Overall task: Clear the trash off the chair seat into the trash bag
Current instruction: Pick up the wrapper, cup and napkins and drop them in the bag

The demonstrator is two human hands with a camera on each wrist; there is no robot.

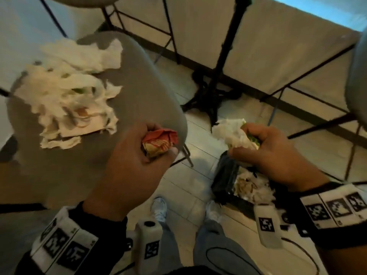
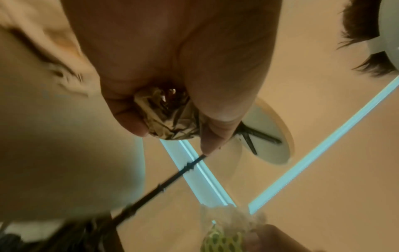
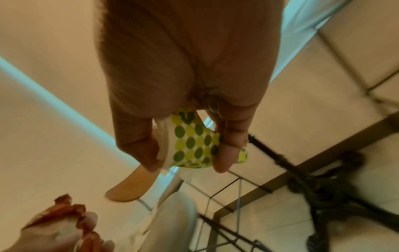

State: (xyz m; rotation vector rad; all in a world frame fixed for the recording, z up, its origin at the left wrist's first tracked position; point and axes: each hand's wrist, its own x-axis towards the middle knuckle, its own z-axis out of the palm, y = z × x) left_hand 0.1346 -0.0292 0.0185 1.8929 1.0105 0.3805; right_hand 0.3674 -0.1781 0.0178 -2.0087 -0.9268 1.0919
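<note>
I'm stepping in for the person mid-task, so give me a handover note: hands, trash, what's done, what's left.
Left hand grips a crumpled red wrapper over the chair seat's edge.
Right hand holds a white napkin wad and a green-dotted paper above the black trash bag on the floor.
Done: some paper already lies in the bag.
Left: drop both handfuls in, then clear the napkin pile on the seat.

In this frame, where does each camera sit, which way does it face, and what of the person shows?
Head: looks down at the chair seat and trash bag; both hands, sleeves, legs, shoes show.
Left wrist: looks up along the left hand gripping the red wrapper.
Right wrist: looks along the right hand gripping the dotted wrapper.
Shared: each wrist view catches the other hand's trash.
</note>
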